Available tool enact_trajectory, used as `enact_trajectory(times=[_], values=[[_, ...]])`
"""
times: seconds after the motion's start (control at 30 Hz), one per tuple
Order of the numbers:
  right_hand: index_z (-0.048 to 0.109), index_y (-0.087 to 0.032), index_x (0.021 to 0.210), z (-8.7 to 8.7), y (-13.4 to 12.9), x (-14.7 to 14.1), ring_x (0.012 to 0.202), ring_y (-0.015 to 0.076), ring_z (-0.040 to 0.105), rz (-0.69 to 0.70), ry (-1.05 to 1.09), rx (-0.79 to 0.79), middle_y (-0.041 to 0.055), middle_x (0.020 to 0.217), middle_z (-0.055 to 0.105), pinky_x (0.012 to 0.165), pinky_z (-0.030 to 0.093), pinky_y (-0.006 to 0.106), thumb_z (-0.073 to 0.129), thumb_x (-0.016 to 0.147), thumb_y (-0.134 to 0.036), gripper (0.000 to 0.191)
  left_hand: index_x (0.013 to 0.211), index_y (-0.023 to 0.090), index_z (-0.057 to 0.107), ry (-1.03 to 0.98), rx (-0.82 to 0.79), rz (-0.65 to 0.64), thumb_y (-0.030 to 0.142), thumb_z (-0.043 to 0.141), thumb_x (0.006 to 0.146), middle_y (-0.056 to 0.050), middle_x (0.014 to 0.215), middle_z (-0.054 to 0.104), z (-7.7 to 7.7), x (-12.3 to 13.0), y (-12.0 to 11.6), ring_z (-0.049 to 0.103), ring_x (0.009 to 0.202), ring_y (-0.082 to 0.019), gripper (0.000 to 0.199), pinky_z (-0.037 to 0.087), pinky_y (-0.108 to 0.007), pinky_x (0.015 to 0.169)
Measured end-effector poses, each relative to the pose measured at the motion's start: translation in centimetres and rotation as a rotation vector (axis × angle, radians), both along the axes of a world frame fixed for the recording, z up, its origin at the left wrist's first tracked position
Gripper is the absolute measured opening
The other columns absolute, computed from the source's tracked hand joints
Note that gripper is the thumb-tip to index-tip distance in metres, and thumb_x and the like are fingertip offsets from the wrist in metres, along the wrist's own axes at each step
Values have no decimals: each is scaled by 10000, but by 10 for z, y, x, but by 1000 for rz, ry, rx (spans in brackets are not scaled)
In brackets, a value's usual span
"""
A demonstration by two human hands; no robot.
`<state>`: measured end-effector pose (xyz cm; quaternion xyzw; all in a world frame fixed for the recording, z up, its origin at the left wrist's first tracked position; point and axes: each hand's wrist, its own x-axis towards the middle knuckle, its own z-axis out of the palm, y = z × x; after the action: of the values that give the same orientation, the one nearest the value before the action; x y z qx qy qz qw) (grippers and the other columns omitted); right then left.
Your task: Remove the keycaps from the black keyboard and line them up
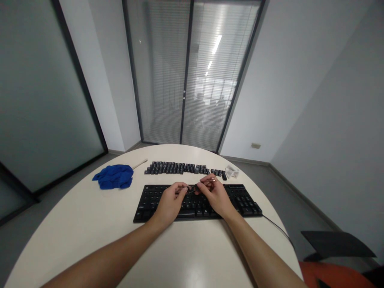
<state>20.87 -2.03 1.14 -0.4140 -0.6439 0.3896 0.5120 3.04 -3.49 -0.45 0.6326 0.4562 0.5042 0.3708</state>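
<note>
Two hands, ours: left hand (170, 201) and right hand (216, 197), each grip pinching a small dark item (192, 189) over the black keyboard (185, 215); far, loose keycaps (168, 168); left, blue cloth (115, 177).

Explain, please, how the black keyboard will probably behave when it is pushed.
The black keyboard would likely move as one stiff piece, since its frame looks straight. It should hardly roll or tip, because it lies broad and flat on the table. Its cable may drag, as it trails away from the right end.
</note>
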Motion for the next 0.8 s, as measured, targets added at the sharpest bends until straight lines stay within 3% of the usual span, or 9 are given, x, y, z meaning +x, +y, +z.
enact_trajectory(times=[0.23, 0.47, 0.63, 0.8], values=[[492, -222, 906, -4, 3, 2, 675, 197, 698, -53, -40, 56, 14, 716, 686, 681, 522, 315, 621, 858, -473, 287, 980, 172, 637, -90, 38, -9, 287, 531, 894, -87, 1064, 722, 2, 0, 1, 664, 1030, -208, 178, 507, -359, 928], [535, -220, 885, -4, 13, 19, 634, 224, 663, -334, -225, 60, 26, 656, 689, 632, 476, 325, 561, 880, -513, 294, 961, 187, 661, 158, 110, 37, 179, 542, 867, -42, 937, 716, -6, -2, 1, 662, 877, -191, 152, 502, -328, 830], [545, -222, 864, -1, 14, 22, 620, 229, 671, -387, -260, 50, 26, 649, 694, 618, 465, 323, 556, 881, -504, 283, 982, 201, 667, 360, 98, 38, 59, 564, 785, -34, 921, 706, -9, -7, 2, 649, 851, -186, 264, 502, -322, 805], [547, -231, 835, 4, 11, 22, 606, 238, 672, -404, -274, 52, 29, 640, 694, 612, 464, 329, 510, 900, -527, 305, 944, 200, 685, 449, 82, 7, 63, 579, 754, -33, 891, 715, -3, -11, 1, 655, 832, -202, 257, 513, -339, 782]])
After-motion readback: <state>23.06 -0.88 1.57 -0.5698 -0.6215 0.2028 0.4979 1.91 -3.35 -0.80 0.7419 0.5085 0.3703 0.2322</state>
